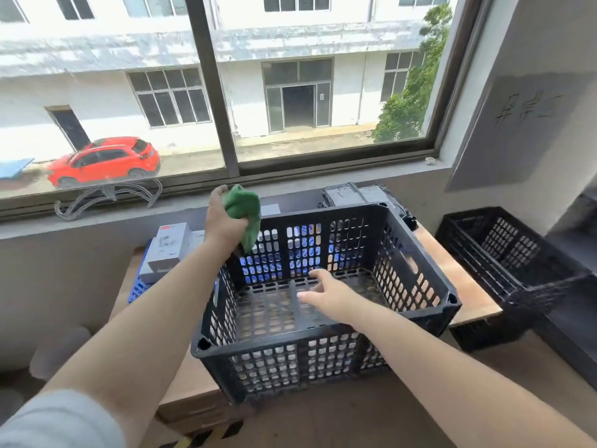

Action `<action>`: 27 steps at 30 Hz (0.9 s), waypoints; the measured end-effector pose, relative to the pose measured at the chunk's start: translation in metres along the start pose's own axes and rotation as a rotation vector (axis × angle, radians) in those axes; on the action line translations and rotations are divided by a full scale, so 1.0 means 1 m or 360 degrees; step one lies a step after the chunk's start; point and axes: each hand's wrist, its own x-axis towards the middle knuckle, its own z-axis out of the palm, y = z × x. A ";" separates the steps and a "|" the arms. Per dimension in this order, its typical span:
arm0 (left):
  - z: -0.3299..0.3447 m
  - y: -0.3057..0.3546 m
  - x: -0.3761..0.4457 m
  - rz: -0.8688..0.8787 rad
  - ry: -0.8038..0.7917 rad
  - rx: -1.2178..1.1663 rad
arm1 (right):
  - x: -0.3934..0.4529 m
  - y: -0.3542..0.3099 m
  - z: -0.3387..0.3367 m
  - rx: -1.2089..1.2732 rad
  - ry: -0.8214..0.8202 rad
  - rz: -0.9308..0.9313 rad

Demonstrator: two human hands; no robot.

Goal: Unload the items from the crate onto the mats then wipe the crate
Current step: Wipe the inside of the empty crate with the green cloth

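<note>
The black perforated plastic crate [326, 299] sits on a light wooden table [465, 286] under the window, tilted a little toward the camera so that its slotted floor shows; nothing lies inside it. The right hand [329, 294] reaches in over the near rim, fingers spread and relaxed above the floor, holding nothing; whether the fingertips touch the floor cannot be told. The left hand [226, 218] is raised above the crate's far left corner, its fingers curled round a bunched green cloth [247, 215] that hangs down to about the level of the far rim. To the left of the crate, white product boxes [168, 250] rest on a blue mat [139, 286]; more blue shows through the holes in the crate's far wall. Behind the far right corner lie grey wrapped packages [355, 194]. A second black crate [504, 253] stands to the right, off the table's edge. A coil of pale cable [106, 195] lies on the windowsill, and a red car [103, 161] is parked outside.
</note>
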 end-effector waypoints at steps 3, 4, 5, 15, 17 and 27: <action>0.028 0.038 -0.022 -0.0288 -0.0325 -0.0405 | 0.007 -0.013 -0.038 0.0619 0.0058 -0.0045; 0.040 0.049 -0.032 -0.0392 -0.0472 -0.0589 | 0.007 -0.014 -0.050 0.0832 0.0081 -0.0062; 0.051 0.060 -0.041 -0.0491 -0.0626 -0.0763 | 0.005 -0.014 -0.060 0.1014 0.0099 -0.0087; 0.184 0.140 -0.096 -0.0476 -0.1196 -0.0957 | -0.049 0.070 -0.211 0.1789 0.0682 -0.0225; 0.213 0.153 -0.105 -0.0440 -0.1165 -0.0805 | -0.064 0.091 -0.254 0.1731 0.0720 -0.0266; 0.319 0.192 -0.114 -0.0165 -0.1232 -0.0690 | -0.085 0.180 -0.345 0.1272 0.1151 -0.0200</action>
